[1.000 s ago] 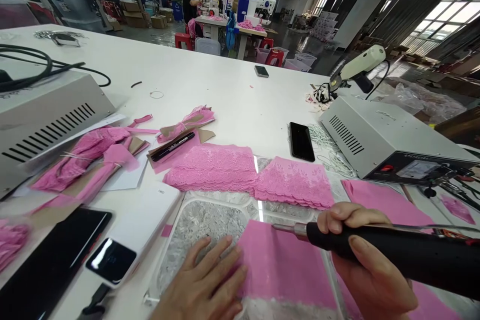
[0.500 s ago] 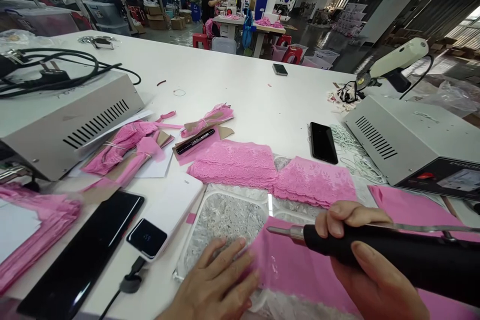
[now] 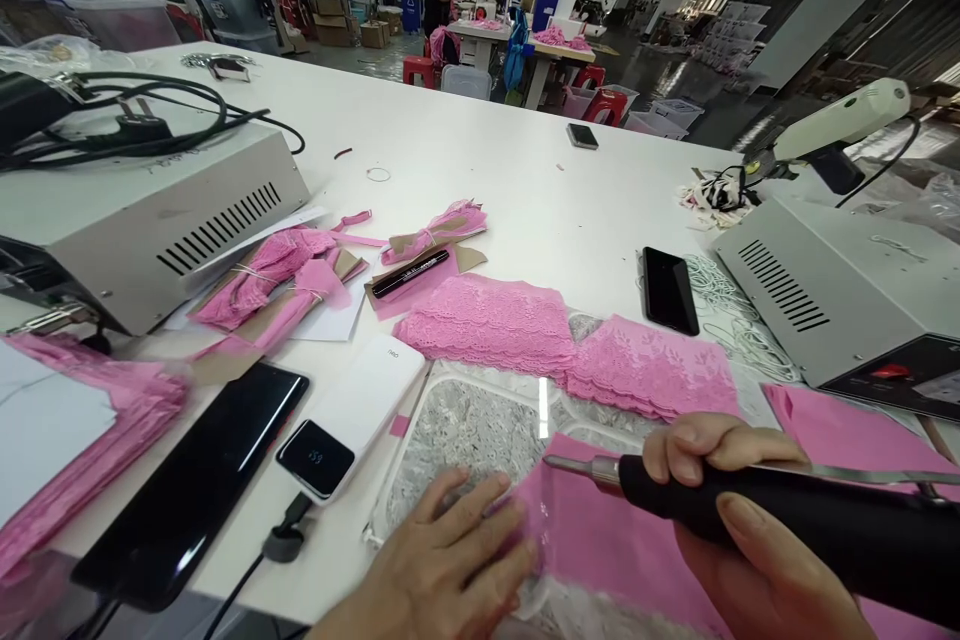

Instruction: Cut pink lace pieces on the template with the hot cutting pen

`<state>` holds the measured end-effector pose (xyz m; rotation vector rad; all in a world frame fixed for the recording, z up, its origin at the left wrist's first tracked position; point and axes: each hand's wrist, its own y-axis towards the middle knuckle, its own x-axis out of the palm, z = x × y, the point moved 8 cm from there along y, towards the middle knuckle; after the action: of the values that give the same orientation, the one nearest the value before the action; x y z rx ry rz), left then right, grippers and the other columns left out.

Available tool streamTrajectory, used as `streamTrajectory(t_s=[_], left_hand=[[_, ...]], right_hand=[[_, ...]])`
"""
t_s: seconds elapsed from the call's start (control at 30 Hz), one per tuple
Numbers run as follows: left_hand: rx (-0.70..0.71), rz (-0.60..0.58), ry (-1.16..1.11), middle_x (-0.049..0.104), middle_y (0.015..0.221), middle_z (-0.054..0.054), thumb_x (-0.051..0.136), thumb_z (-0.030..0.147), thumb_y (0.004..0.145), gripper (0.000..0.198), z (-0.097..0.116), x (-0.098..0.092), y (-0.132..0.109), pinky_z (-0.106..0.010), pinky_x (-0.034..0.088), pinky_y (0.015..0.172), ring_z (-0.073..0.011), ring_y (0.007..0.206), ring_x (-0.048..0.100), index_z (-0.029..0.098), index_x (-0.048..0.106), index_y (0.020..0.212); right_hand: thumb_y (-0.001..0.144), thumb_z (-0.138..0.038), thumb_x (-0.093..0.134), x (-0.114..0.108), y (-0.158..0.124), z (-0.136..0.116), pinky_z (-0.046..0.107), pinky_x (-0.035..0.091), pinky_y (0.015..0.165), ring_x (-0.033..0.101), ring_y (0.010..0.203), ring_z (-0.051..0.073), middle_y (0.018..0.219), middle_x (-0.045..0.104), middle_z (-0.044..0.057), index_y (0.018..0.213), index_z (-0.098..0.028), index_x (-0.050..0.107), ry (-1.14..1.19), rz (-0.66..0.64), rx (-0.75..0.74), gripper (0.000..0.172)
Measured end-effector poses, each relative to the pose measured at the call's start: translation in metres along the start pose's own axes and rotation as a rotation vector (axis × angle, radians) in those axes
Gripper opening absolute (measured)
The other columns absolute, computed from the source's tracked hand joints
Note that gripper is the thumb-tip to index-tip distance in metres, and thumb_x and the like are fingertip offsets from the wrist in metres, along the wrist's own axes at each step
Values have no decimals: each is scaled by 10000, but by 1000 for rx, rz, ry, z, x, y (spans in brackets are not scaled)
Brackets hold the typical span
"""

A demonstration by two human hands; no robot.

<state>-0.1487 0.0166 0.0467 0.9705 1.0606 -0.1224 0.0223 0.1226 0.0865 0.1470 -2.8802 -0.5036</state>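
Observation:
My right hand (image 3: 750,530) is closed round a black cutting tool (image 3: 787,520) with a metal tip pointing left, just above a sheet of pink fabric (image 3: 600,540). My left hand (image 3: 442,570) lies flat with spread fingers on the left edge of that fabric, over a glass plate (image 3: 465,420) with grey-white lace under it. Two stacks of pink lace (image 3: 487,320) (image 3: 645,370) lie just beyond the plate.
A white power bank (image 3: 352,420) and a black phone (image 3: 195,480) lie at the left near the table edge. Grey metal boxes stand at left (image 3: 150,210) and right (image 3: 825,290). Another phone (image 3: 667,290), a marker (image 3: 409,273) and pink lace bundles (image 3: 277,270) lie mid-table. People work far behind.
The view has shifted left, bringing more pink material at the left edge into sight. Both hands keep their hold on the fabric and the tool, which have barely moved.

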Motion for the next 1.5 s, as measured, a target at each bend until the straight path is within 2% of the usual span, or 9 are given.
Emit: streamTrajectory(t_s=[0.1,0.23,0.33,0.47,0.63,0.83,1.0,1.17,1.5], left_hand=[[-11,0,-6,738,1076,-47,496,207,969,206,1,-2,-2,-402,401,1096,-200,1095,662,169,686,1040],[-24,18,5,740,1067,-38,510,215,973,193,1,-7,-8,-374,348,1134,-185,1127,645,168,683,1041],[-35,18,9,740,1067,-33,507,222,978,193,1,-9,-11,-361,326,1147,-175,1128,643,167,681,1041],[-41,3,-13,735,1065,-47,522,233,972,191,3,-10,-12,-356,376,1116,-178,1122,644,158,675,1057],[-73,47,-37,728,1090,-37,524,271,981,204,2,-15,-15,-338,372,1121,-176,1154,621,161,678,1056],[-71,14,-33,732,1080,-47,517,235,974,189,3,-19,-15,-333,422,1082,-177,1141,625,157,675,1043],[-82,41,-43,733,1067,-50,495,211,977,194,2,-20,-15,-334,444,1059,-183,1118,640,147,666,1043],[-58,14,-12,730,1069,-69,480,191,968,203,4,-15,-20,-360,473,1031,-199,1113,647,148,663,1045],[-94,-63,-21,715,1121,-79,504,224,971,204,4,-14,-17,-360,461,1043,-195,1163,619,158,645,1102]], right_hand=[[794,-320,713,1,-3,0,299,554,583,528,631,123,774,537,7,820,-231,624,-7,16,67,128],[783,-353,733,7,-9,0,317,569,587,546,633,133,782,535,10,822,-240,627,-21,-19,125,160],[790,-329,729,11,-10,-1,315,571,594,548,640,133,789,541,12,832,-246,631,-19,-25,124,135],[796,-311,719,13,-10,-1,326,577,605,544,639,136,777,540,14,806,-237,628,-25,-50,117,117],[809,-317,701,10,-12,2,306,575,605,527,641,123,808,533,14,846,-230,625,-9,-46,82,121],[813,-338,698,15,-20,2,292,555,576,507,631,117,815,509,8,864,-235,612,15,-63,95,143],[825,-306,667,4,-21,5,310,570,628,518,682,129,851,504,18,900,-227,609,36,-51,87,124],[817,-258,649,-6,-19,6,312,566,651,502,701,132,857,503,23,887,-215,609,32,-7,87,92],[819,-287,642,5,-26,6,320,543,578,514,664,146,794,489,20,920,-226,618,65,-39,90,120]])
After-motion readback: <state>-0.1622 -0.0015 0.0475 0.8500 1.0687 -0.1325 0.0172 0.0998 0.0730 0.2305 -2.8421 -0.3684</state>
